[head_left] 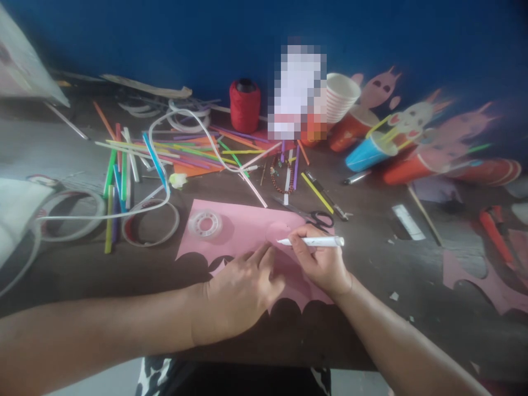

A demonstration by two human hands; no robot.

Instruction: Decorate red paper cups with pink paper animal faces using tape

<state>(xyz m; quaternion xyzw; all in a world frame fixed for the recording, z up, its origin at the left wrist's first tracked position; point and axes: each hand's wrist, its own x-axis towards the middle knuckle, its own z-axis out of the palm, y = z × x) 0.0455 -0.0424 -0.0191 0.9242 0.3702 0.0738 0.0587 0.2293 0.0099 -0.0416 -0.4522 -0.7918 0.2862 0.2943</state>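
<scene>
My right hand (320, 264) is closed around a white pen (317, 241), its tip close to the surface of a pink paper sheet (243, 225). Just beyond the tip is a pale pink round shape (279, 228); whether it is a loose disc or an outline on the sheet I cannot tell. Resting on the sheet, fingers bent downward and thumb apart, is my left hand (247, 280). Scalloped cuts run along the sheet's near edge. A clear tape roll (205, 224) lies on its left part, and black-handled scissors (320, 220) lie by its far right corner.
Coloured sticks (185, 151) lie scattered at the back left, crossed by a white cable (165, 187). Beside them are large tape rolls (152, 223). A red thread spool (245, 107), stacked paper cups (342, 91) and a blue cup (371, 153) stand behind. Pink scraps (482, 280) lie right.
</scene>
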